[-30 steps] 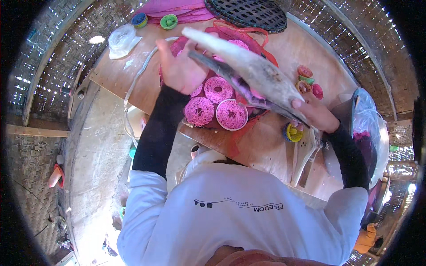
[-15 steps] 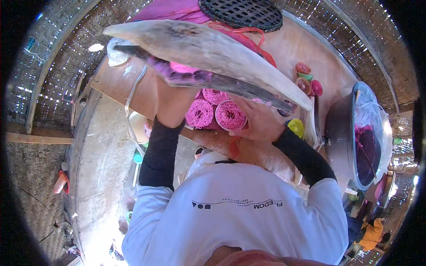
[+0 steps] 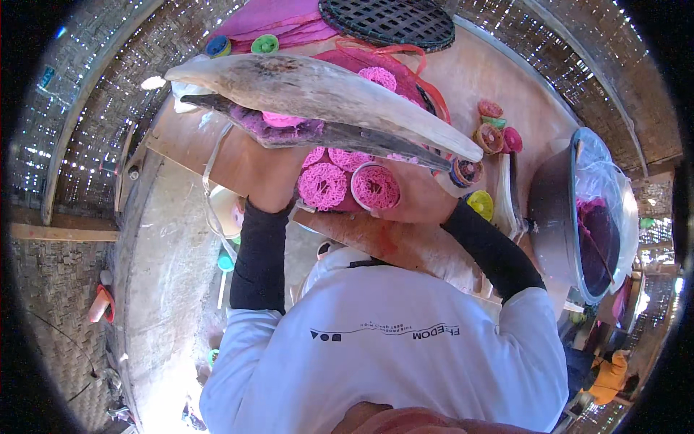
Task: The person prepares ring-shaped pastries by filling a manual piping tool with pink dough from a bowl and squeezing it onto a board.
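Observation:
A long wooden press of two beams, a pale upper one and a dark lower one, hangs slantwise over the worktable; I'll call it the wooden press (image 3: 318,83). Pink dough (image 3: 282,119) shows between its beams at the left. My left hand (image 3: 271,173) is closed under the dark beam, its fingers mostly hidden. My right hand (image 3: 423,192) curves round the right side of a white-rimmed cup (image 3: 376,186) filled with pink noodle strands; its fingertips partly vanish beneath the press. Beside that cup lies another pink noodle nest (image 3: 322,186), with more nests behind, half covered by the press.
At the right stands a large dark tub (image 3: 553,217) with plastic and purple dough. Several small coloured woven moulds (image 3: 490,137) sit near it, and a yellow one (image 3: 480,205) is by my right wrist. A black woven tray (image 3: 387,23) lies at the back.
The press has come nearer to me at its left end, and its right end has shifted left. Blue and green moulds and a pink nest now show behind it. My hands have barely moved.

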